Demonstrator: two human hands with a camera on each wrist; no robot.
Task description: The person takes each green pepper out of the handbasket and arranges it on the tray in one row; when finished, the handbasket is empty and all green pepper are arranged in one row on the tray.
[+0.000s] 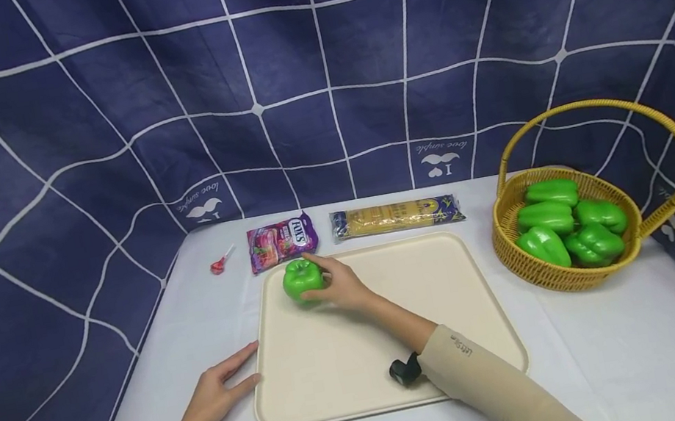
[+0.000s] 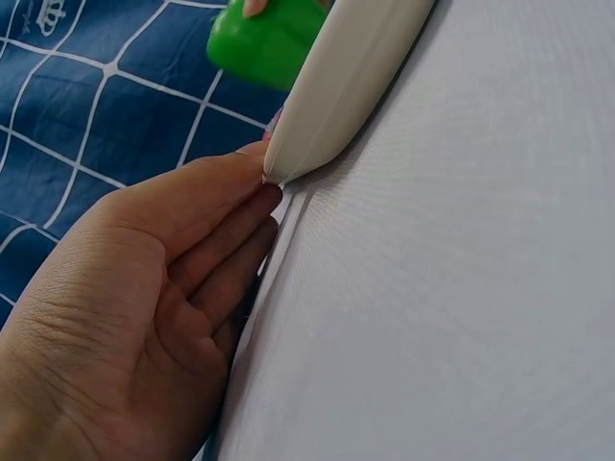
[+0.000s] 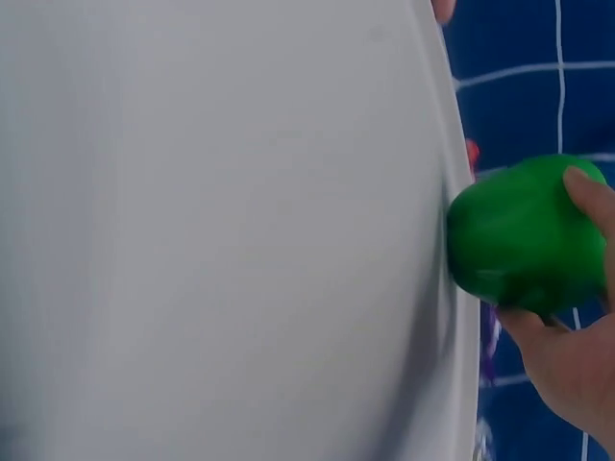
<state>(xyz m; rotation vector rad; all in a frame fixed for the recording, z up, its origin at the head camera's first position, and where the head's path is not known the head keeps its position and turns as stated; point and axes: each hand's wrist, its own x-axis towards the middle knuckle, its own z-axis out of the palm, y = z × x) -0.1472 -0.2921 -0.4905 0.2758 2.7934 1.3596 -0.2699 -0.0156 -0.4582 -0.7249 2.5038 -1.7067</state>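
Observation:
A green bell pepper [image 1: 301,281] is upright over the far left corner of the cream tray [image 1: 388,351]. My right hand [image 1: 342,286] grips it from the right, thumb and fingers on opposite sides. In the right wrist view the pepper [image 3: 524,235] is close over the tray surface, with the right hand [image 3: 577,370] around its stem end. My left hand [image 1: 211,395] is at the tray's left edge, fingers and thumb spread apart and their tips at the rim. Seen from the left wrist, the left hand [image 2: 144,307] has nearly straight fingers touching the rim [image 2: 317,125].
A wicker basket [image 1: 574,282] with a tall handle holds several green bell peppers [image 1: 543,218] on the right. Behind the tray lie a purple candy bag [image 1: 282,242] and a pasta packet [image 1: 397,217]. A red lollipop [image 1: 218,266] rests at the far left. Blue checked cloth [image 1: 362,117] hangs behind.

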